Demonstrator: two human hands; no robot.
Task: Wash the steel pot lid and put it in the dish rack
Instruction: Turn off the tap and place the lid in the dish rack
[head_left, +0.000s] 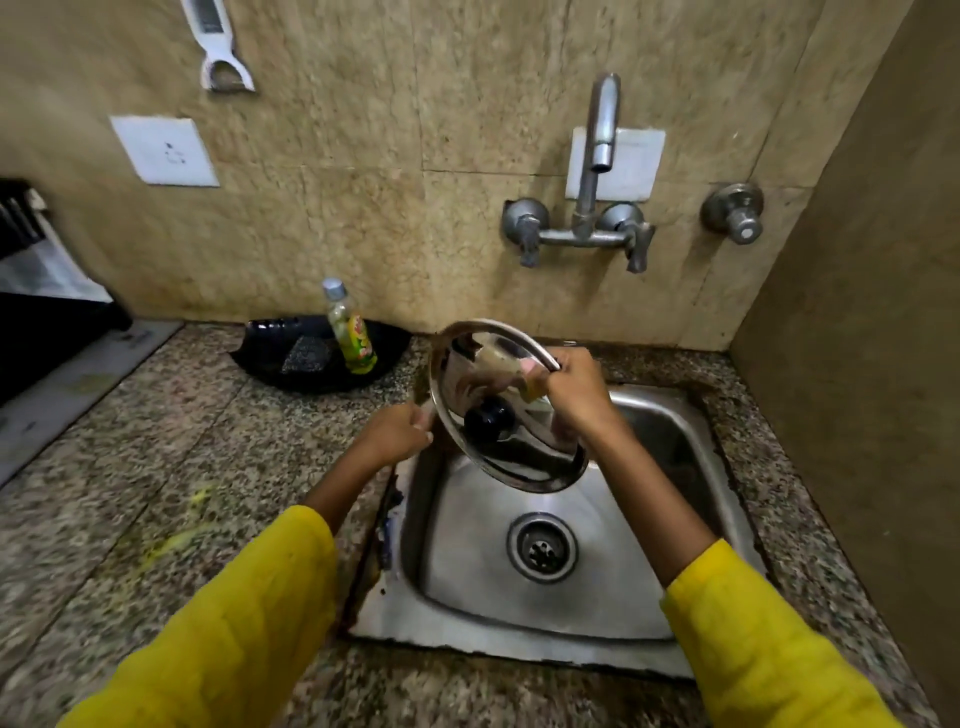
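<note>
Granite surface (171, 457) around steel sink (613, 597), left hand (397, 434) gripped tilted steel lid (519, 462) rim, right hand (576, 392) pressed sponge (532, 387) against it

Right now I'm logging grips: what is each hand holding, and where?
Left hand grips the steel lid by its left rim; right hand presses a sponge against it.
</note>
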